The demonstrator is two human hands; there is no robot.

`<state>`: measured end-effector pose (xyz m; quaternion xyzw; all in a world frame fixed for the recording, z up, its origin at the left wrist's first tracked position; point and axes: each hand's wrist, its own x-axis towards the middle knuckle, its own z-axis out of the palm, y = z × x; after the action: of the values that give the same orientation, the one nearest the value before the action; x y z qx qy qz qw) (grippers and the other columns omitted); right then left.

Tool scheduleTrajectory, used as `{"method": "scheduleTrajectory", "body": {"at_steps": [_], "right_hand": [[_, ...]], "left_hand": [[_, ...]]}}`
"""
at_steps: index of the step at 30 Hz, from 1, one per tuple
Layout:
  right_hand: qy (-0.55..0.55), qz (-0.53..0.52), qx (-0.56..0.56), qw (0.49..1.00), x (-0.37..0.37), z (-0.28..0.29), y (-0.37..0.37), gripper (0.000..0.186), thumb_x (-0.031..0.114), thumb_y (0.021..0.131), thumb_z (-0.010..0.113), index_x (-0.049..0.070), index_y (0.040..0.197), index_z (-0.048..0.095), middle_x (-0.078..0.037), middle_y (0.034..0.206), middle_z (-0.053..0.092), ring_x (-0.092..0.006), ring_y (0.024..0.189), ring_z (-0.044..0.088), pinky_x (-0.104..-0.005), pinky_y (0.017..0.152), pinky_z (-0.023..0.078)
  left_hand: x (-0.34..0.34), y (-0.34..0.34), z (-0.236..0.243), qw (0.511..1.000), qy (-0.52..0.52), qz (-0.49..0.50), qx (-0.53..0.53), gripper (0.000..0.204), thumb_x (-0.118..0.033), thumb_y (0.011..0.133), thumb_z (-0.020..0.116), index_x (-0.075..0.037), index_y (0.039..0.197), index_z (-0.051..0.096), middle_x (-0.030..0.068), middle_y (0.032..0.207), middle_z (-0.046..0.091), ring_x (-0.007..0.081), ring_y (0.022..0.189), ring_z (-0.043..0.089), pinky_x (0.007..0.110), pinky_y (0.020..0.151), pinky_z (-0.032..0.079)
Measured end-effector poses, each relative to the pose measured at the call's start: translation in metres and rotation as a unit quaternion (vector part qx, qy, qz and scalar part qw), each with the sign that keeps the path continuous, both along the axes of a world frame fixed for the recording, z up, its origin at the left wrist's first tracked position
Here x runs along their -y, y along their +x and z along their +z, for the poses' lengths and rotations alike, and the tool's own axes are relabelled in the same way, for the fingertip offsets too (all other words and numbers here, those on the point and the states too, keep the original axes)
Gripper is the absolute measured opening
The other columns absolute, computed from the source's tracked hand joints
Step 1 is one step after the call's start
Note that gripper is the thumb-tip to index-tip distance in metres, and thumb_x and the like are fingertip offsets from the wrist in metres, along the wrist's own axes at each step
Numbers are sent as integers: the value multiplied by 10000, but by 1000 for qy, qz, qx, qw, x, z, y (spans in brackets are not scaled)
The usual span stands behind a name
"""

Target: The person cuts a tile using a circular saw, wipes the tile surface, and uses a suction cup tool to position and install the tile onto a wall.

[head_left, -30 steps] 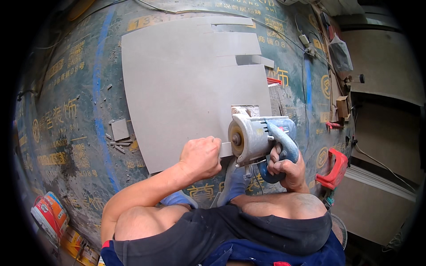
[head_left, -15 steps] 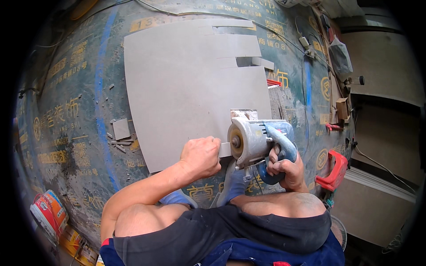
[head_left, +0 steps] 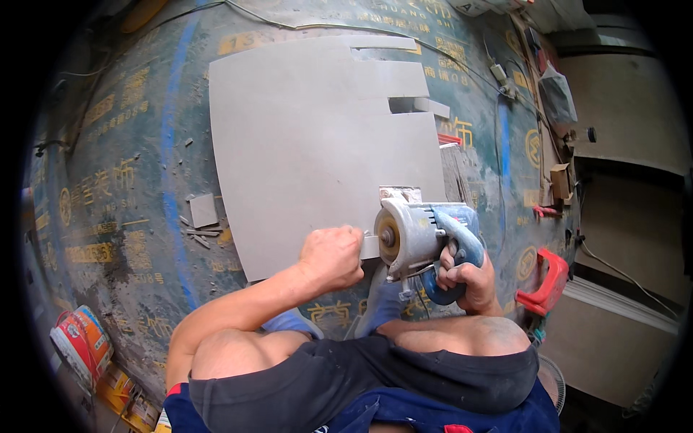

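My left hand (head_left: 330,256) is closed on a narrow grey strip (head_left: 369,247) at the near edge of a large light-grey tile (head_left: 310,137), just left of a dust-coated blue-and-silver circular tile cutter (head_left: 422,227). My right hand (head_left: 468,280) wraps round the cutter's blue handle. The blade disc faces left, beside the strip. The big tile lies on the printed green floor covering, with slots cut into its right edge; behind the cutter is a rough pale block (head_left: 399,193).
Small offcuts (head_left: 203,211) lie left of the tile. Cables run along the back and right. A red tool (head_left: 543,281), a cardboard box (head_left: 559,180) and a plastic bag (head_left: 558,97) are on the right, beside big stacked boards (head_left: 621,325). A bucket (head_left: 81,340) stands lower left.
The tile, cutter and floor around them appear slightly lower in the view than a second ago. Both hands keep their grip, with little visible movement between them.
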<state>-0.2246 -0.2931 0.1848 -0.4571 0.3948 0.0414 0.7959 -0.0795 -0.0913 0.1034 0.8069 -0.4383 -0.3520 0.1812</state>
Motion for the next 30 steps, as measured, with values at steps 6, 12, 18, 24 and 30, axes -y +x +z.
{"method": "scheduleTrajectory", "body": {"at_steps": [6,12,18,24,30], "right_hand": [[19,-6,-2,1000,4,-1,-4,291,29,640,586,17,912,482,-52,743,486,-147,551,475,-299,527,414],[24,1,-5,1000,5,-1,-5,284,33,626,581,-7,899,511,-58,724,488,-146,536,470,-295,514,407],[34,-18,-14,999,10,-2,-8,303,42,638,571,21,927,483,-45,723,456,-129,513,429,-296,512,405],[124,-195,64,971,54,-2,-25,255,38,700,518,35,952,484,-31,772,457,-119,561,431,-292,563,420],[138,-307,94,937,160,-38,-49,127,87,748,522,28,851,478,-12,738,457,-100,596,457,-265,618,437]], "left_hand": [[2,-1,-4,1000,-9,14,2,233,-172,709,612,5,861,608,175,854,649,341,812,662,424,719,533],[2,-1,-5,1000,-3,12,-2,250,-185,719,629,5,879,604,179,870,648,343,827,660,428,732,530],[10,4,-5,999,-13,38,8,244,-194,738,630,-3,880,577,181,894,637,346,868,650,449,761,518],[-17,28,-12,993,-22,88,72,317,-180,740,696,-11,980,577,157,988,573,340,953,591,453,789,499],[-37,55,-49,965,-12,184,185,463,-162,747,742,16,1144,585,165,1043,524,338,978,541,428,799,487]]}}
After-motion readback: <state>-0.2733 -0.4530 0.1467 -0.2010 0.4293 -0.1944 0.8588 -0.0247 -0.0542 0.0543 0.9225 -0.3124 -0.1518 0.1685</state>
